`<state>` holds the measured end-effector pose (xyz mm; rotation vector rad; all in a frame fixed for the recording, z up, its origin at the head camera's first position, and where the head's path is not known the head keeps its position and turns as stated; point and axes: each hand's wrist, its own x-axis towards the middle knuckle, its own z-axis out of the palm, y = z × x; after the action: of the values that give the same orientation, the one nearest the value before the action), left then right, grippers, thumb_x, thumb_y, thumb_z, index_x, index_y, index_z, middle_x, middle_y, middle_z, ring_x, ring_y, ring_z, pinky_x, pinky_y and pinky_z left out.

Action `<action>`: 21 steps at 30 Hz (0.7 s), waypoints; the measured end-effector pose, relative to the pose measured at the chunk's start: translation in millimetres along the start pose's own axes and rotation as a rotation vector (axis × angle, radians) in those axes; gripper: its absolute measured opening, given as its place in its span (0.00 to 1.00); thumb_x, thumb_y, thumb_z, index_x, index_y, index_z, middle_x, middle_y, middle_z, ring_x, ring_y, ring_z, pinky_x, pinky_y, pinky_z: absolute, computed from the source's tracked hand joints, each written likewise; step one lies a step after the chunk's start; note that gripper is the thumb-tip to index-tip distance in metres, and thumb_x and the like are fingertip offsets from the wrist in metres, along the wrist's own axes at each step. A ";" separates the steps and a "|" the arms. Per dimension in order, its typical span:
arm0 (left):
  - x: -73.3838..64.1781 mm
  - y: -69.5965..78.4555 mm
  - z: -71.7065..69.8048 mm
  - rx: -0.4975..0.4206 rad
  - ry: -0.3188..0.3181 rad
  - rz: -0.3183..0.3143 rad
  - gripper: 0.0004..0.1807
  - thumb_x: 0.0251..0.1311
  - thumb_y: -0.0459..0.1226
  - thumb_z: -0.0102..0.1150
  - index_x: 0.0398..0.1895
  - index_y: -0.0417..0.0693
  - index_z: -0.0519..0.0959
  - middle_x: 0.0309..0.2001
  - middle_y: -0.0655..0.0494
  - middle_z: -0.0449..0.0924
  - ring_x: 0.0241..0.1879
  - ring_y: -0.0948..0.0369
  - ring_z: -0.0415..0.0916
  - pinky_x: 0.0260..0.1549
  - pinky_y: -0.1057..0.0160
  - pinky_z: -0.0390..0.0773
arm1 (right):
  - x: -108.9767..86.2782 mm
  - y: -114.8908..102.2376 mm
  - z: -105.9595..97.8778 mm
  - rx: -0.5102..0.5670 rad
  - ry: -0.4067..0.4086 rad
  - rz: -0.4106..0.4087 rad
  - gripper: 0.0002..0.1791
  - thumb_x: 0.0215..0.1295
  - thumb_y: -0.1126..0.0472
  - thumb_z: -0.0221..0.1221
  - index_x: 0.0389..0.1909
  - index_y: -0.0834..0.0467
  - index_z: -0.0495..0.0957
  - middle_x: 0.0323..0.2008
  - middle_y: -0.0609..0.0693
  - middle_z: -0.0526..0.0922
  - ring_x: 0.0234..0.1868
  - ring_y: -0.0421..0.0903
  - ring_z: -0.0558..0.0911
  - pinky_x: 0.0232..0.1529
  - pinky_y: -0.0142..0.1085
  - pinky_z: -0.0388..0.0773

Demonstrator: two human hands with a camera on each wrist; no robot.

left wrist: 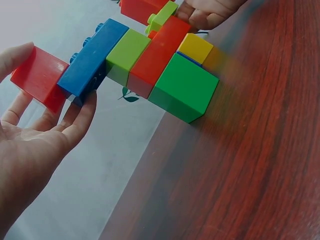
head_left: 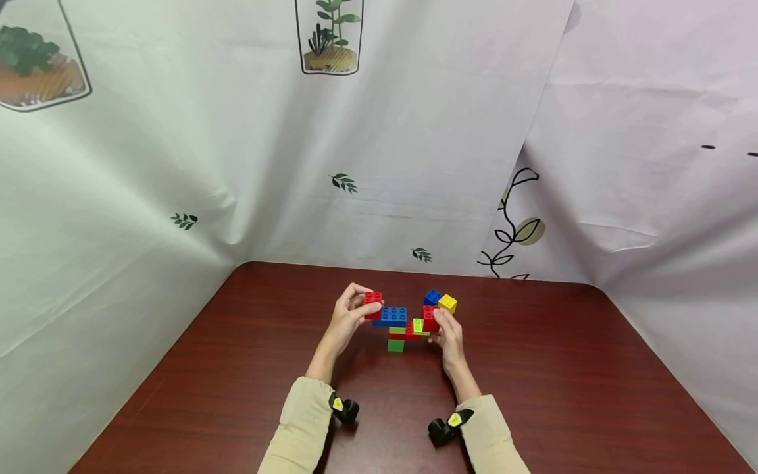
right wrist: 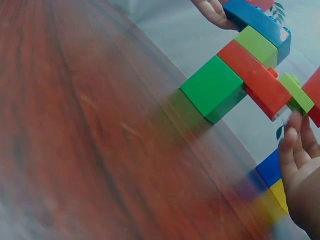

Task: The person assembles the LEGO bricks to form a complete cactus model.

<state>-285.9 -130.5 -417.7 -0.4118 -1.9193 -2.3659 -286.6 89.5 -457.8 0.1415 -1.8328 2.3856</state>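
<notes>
A structure of toy building bricks stands on the table, its green brick (left wrist: 185, 87) lowest. Above that lie a long red brick (right wrist: 252, 80), a light green brick (right wrist: 257, 45) and a long blue brick (head_left: 393, 316). My left hand (head_left: 343, 322) grips a red brick (left wrist: 39, 77) at the blue brick's left end, thumb on one side and fingers reaching beneath. On the right side, my right hand (head_left: 451, 339) holds another red brick (head_left: 429, 318), thumb against it and fingertips under the small light green brick (right wrist: 297, 95) beside it.
Behind my right hand, a blue brick (head_left: 432, 297) and a yellow brick (head_left: 448, 303) sit close together on the dark red-brown table (head_left: 562, 382). A white patterned cloth (head_left: 249, 131) hangs behind the table's far edge and along its sides.
</notes>
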 end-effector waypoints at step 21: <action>-0.2 0.3 0.1 -0.023 -0.011 0.007 0.11 0.62 0.28 0.57 0.44 0.46 0.70 0.45 0.46 0.83 0.42 0.62 0.81 0.40 0.64 0.82 | 5.7 9.0 -6.9 -0.059 0.109 0.071 0.20 0.77 0.48 0.42 0.44 0.59 0.76 0.28 0.35 0.80 0.29 0.32 0.79 0.32 0.27 0.79</action>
<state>-285.6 -130.5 -417.5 -0.4324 -1.8941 -2.3884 -293.7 94.1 -467.3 -0.0590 -1.8863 2.3315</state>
